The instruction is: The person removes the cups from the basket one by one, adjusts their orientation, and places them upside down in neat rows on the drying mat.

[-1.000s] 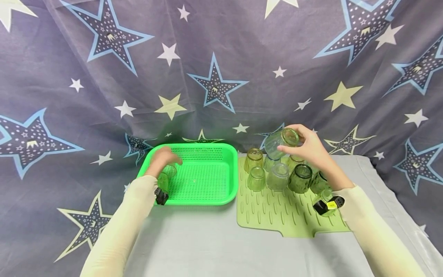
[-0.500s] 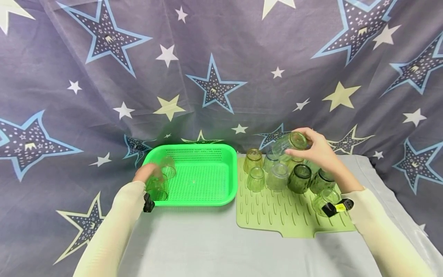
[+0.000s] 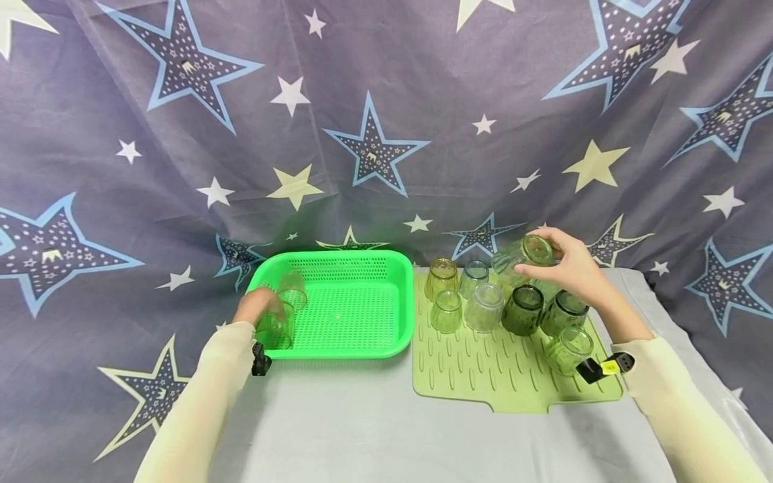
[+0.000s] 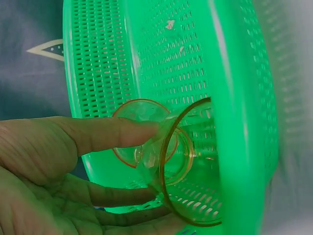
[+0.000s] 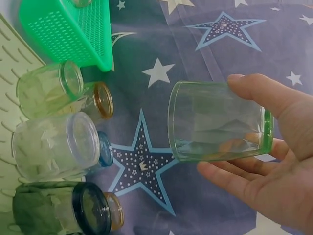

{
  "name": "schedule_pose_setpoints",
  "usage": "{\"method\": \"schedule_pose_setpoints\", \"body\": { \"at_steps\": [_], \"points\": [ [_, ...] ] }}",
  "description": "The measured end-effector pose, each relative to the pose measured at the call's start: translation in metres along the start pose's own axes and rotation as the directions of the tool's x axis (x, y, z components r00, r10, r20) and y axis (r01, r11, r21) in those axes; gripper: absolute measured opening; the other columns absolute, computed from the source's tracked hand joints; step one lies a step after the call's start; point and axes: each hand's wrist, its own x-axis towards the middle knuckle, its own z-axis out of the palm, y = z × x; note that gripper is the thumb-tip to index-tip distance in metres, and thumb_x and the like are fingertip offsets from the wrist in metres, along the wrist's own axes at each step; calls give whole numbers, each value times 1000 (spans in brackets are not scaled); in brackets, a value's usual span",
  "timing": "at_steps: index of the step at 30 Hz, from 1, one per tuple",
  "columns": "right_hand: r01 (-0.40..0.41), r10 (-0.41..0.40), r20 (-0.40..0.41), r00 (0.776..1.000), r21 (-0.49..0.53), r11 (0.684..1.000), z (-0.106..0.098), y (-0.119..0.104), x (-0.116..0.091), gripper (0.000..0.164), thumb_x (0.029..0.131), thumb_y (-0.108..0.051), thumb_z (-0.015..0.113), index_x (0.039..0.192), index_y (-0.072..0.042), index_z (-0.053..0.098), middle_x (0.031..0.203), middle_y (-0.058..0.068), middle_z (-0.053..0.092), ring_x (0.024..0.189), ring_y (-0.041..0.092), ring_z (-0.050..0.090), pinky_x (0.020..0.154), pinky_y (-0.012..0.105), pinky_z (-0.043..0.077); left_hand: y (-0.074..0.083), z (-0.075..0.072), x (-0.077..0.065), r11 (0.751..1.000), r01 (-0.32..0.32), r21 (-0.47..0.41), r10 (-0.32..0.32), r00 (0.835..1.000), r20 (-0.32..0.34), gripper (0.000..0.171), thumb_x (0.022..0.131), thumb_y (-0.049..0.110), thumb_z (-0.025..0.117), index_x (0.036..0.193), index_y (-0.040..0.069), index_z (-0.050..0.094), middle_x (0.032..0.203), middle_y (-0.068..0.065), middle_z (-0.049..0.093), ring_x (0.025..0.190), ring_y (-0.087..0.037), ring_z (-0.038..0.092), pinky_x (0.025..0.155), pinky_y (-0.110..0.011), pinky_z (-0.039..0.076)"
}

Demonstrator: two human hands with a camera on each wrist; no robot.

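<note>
At the left end of the green plastic basket (image 3: pixel 408 305), my left hand (image 3: pixel 260 305) grips a clear drinking glass (image 3: pixel 282 332) with an amber rim. The left wrist view shows the thumb on its near side and the fingers beneath; part of that glass is hidden by the basket wall. A second glass (image 3: pixel 293 285) lies in the basket just behind it. My right hand (image 3: pixel 570 265) holds a pale green glass (image 5: pixel 220 120) tilted on its side, in the air above the back row on the ribbed green mat (image 3: pixel 471 372). Thumb and fingers pinch it near its green-edged end.
Several glasses stand on the mat, among them a yellow glass (image 3: pixel 442 278), a frosted clear glass (image 3: pixel 485 308), a dark green glass (image 3: pixel 523 310) and a light green glass (image 3: pixel 570 352) by the right wrist. A star-patterned curtain (image 3: pixel 374 67) hangs behind the grey-white table (image 3: pixel 374 422).
My left hand has moved left and down onto the amber-rimmed glass in the basket. The right hand has carried its glass to the right and slightly lower.
</note>
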Motion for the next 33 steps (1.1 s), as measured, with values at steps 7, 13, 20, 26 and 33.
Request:
{"method": "schedule_pose_setpoints", "body": {
  "at_steps": [7, 13, 20, 26, 33],
  "points": [
    [-53, 54, 36, 998, -50, 997, -6, 7, -5, 62, 87, -26, 83, 140, -10, 56, 138, 14, 59, 104, -10, 54, 85, 19, 46, 0, 14, 5, 998, -1, -70, -11, 985, -174, 97, 78, 18, 80, 152, -17, 28, 153, -34, 39, 112, -39, 61, 87, -43, 58],
    [-45, 50, 63, 997, -81, 996, -9, 13, -9, 62, 86, -26, 84, 139, -9, 57, 129, 13, 63, 101, -6, 55, 83, 19, 46, 0, 14, 8, 997, 34, -69, -47, 980, -195, 95, 77, 25, 83, 149, -14, 36, 142, -33, 51, 98, -32, 61, 80, -40, 58],
    [-31, 40, 115, 993, -76, 997, -7, 24, -13, 61, 83, -23, 86, 135, -6, 59, 117, 8, 62, 96, 2, 59, 82, 17, 48, -7, 11, 8, 992, 40, -117, -61, 982, -177, 91, 78, 28, 83, 145, -15, 41, 129, -35, 56, 86, -28, 57, 71, -36, 57],
    [-25, 46, 168, 985, -128, 991, -1, 31, -15, 61, 83, -25, 86, 135, -8, 59, 125, 12, 64, 100, 14, 56, 81, 24, 48, -8, 10, 8, 991, 46, -124, -67, 984, -167, 90, 79, 30, 82, 144, -16, 41, 131, -34, 55, 89, -28, 55, 74, -37, 56],
    [-20, 41, 197, 980, -107, 994, 5, 35, -17, 61, 81, -25, 89, 132, -7, 62, 125, 13, 68, 109, 22, 63, 89, 25, 51, -3, 10, 10, 992, 65, -108, -83, 982, -169, 96, 79, 30, 83, 151, -13, 35, 137, -33, 53, 87, -26, 54, 71, -34, 55]
  ]
}}
